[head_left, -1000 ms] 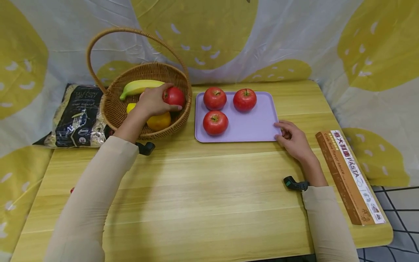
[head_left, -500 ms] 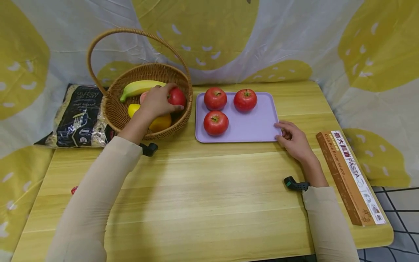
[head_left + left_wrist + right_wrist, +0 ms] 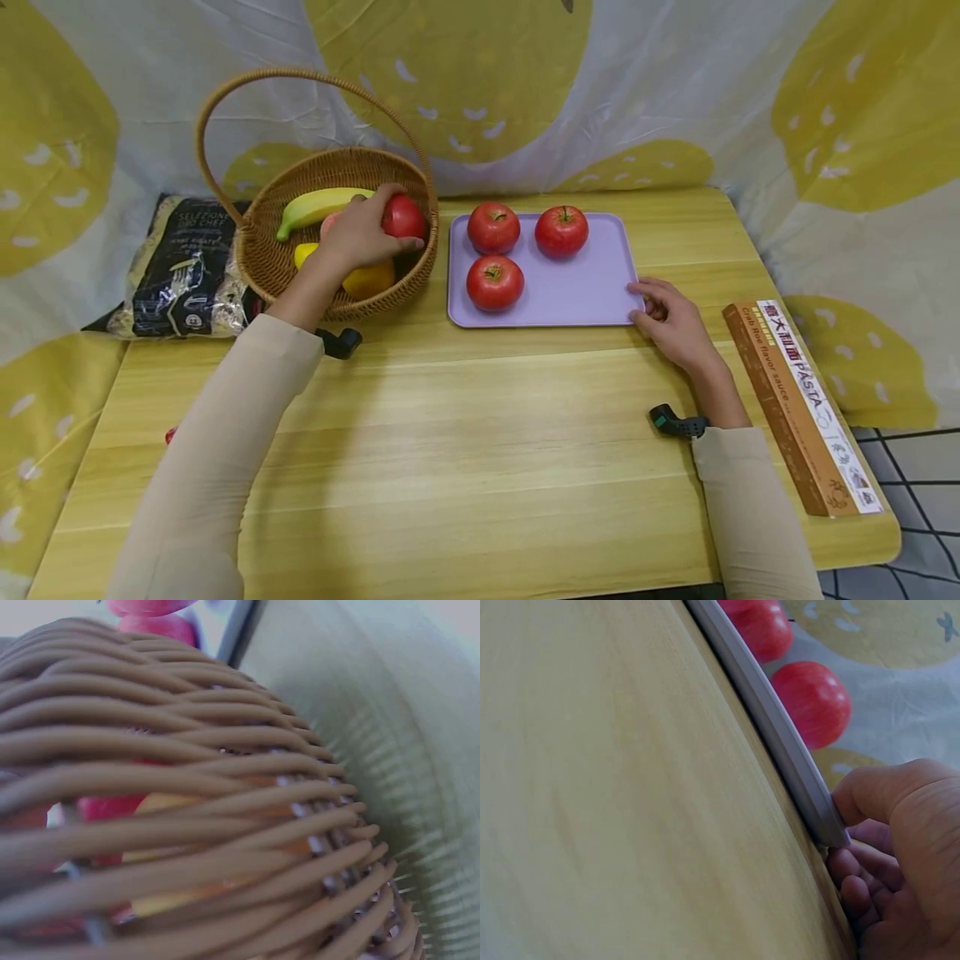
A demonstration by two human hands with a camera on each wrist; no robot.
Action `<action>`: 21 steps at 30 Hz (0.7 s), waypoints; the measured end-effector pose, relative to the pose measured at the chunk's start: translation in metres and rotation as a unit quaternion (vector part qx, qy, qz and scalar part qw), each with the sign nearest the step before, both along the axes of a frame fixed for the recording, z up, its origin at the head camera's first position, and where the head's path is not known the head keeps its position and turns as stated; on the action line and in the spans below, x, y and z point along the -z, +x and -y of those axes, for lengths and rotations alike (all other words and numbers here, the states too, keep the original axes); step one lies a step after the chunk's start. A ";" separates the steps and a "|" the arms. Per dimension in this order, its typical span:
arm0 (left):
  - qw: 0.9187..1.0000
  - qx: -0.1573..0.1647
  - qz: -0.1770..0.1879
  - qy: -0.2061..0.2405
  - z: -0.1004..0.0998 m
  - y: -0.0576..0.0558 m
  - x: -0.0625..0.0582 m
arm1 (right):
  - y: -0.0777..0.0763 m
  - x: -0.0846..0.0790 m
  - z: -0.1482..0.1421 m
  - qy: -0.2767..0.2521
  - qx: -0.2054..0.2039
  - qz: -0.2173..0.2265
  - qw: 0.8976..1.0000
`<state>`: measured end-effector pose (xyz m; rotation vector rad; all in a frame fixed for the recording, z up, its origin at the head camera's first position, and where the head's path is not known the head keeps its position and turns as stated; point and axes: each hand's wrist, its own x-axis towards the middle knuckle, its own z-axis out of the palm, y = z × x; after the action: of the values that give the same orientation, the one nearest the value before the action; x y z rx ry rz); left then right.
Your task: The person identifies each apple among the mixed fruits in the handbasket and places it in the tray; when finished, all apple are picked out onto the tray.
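In the head view my left hand (image 3: 360, 237) reaches into the wicker basket (image 3: 258, 258) and holds a red apple (image 3: 403, 217) at the basket's right side, thumb in front and fingers behind. A banana (image 3: 315, 208), an orange-yellow fruit (image 3: 369, 281) and a smaller yellow fruit (image 3: 303, 252) lie around that hand. The left wrist camera sees mostly woven basket wall (image 3: 150, 780), which hides the hand. My right hand (image 3: 670, 321) pinches the right edge of a lilac tray (image 3: 577, 292); the right wrist view shows thumb and fingers at its rim (image 3: 829, 817).
Three red apples, one of them front left (image 3: 495, 283), sit on the tray's left and back. A black pasta bag (image 3: 180, 267) lies left of the basket, and a long pasta box (image 3: 802, 408) at the table's right. A patterned cloth (image 3: 487, 100) hangs behind.
My left hand has shifted slightly to the right inside the basket, still with the apple. The right hand, the tray and its apples have stayed in place.
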<state>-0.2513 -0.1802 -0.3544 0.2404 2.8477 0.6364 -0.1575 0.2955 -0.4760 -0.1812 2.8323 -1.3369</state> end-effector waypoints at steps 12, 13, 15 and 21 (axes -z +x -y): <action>0.997 -0.048 -0.019 0.062 0.022 0.019 -0.008 | -0.002 0.003 0.006 -0.008 -0.012 0.002 1.000; 0.996 -0.051 -0.020 0.066 0.024 0.021 -0.009 | -0.001 0.004 0.006 -0.007 -0.011 0.003 1.000; 0.995 -0.059 -0.025 0.078 0.028 0.024 -0.011 | -0.001 0.003 0.005 -0.005 -0.010 0.005 1.000; 0.986 -0.088 -0.030 0.141 0.030 0.036 -0.019 | -0.001 0.001 0.001 -0.003 0.000 0.002 1.000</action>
<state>-0.2157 -0.2101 -0.3355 0.0528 2.8492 1.0893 -0.1588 0.2948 -0.4771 -0.1764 2.8255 -1.3434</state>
